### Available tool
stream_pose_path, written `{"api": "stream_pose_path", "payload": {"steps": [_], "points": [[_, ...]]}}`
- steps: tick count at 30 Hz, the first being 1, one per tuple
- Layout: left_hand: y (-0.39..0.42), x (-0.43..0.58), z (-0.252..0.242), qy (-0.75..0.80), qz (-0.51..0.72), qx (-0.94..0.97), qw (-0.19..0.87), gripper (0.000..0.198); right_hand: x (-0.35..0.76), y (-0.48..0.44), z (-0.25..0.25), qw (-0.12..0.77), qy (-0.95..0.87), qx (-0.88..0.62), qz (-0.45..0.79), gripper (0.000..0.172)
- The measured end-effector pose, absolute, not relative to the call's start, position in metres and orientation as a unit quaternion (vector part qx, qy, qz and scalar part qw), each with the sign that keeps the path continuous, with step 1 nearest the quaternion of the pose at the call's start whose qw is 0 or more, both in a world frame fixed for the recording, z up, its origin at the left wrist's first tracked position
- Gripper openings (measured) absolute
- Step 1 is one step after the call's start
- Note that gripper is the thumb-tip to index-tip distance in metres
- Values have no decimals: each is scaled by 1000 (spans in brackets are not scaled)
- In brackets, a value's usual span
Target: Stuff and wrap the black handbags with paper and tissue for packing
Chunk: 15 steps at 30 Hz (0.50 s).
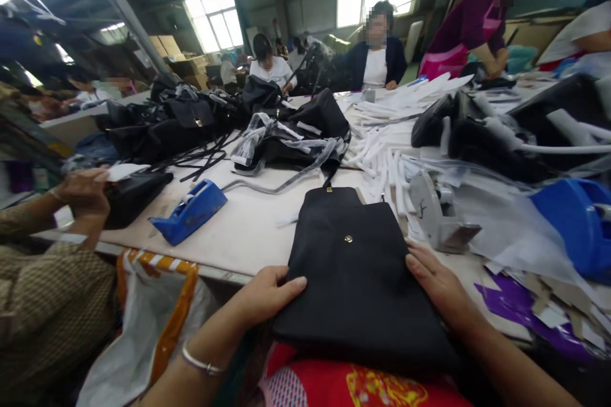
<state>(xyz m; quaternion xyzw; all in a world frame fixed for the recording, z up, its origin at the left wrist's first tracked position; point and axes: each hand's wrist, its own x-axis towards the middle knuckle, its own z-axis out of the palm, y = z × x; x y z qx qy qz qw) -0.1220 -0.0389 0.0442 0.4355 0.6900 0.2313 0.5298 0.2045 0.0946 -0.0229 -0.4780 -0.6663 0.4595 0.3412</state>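
Observation:
A black bag lies flat before me, half over the table's front edge and above my lap. Its flap is folded back at the far end, and a round gold snap sits in the middle of the front. My left hand grips the left side, thumb on top and the other fingers hidden beneath. Along the opposite side, my right hand holds the edge with its fingers against it; its thumb is out of sight. A bracelet circles my left wrist.
Blue tape dispenser stands left, grey tape dispenser right, with a larger blue dispenser beyond. White foam strips and black bags cover the table further back. A co-worker's hand holds a black bag at left.

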Motion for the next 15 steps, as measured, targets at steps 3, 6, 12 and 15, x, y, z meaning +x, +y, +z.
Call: {"api": "stream_pose_path", "payload": {"steps": [3, 6, 12, 15], "points": [[-6, -127, 45, 708, 261, 461, 467, 48, 199, 111, -4, 341, -665, -534, 397, 49], [37, -129, 44, 731, 307, 440, 421, 48, 176, 123, 17, 278, -601, -527, 533, 51], [68, -122, 18, 768, 360, 422, 318, 38, 145, 136, 10, 255, -644, -495, 525, 43], [53, -121, -2, 773, 393, 415, 275, 32, 140, 135, -5, 244, -664, -512, 488, 40]]}}
